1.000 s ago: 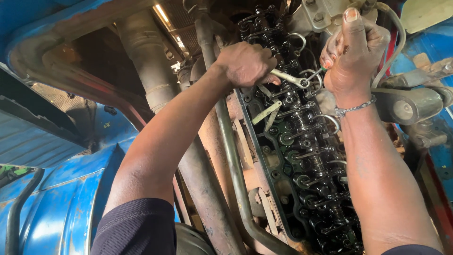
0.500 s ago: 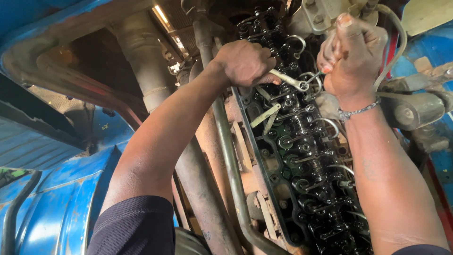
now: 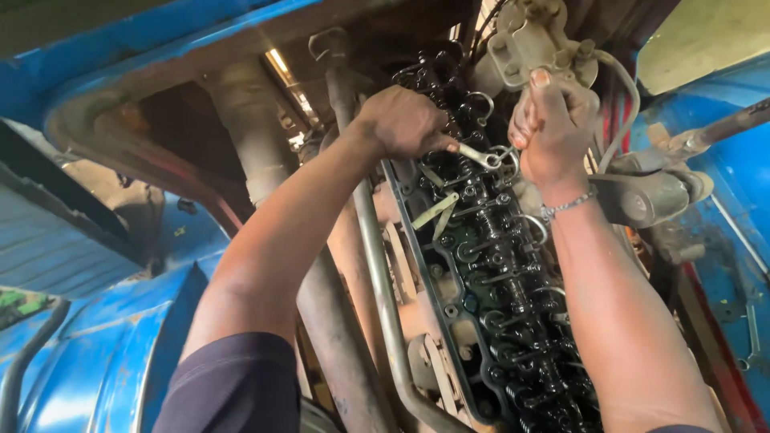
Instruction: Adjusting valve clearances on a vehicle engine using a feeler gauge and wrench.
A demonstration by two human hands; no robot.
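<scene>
Left hand (image 3: pixel 405 122) gripping wrench (image 3: pixel 481 157), right hand (image 3: pixel 552 128) fisted around hoses (image 3: pixel 622 120), oily valve springs (image 3: pixel 513 265) below

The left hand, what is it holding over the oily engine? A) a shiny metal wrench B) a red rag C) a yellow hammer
A: the left hand is closed round the handle of a silver wrench, whose ring end sticks out toward the right hand.

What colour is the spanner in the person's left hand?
Shiny silver metal: the spanner, seen in the head view.
</scene>
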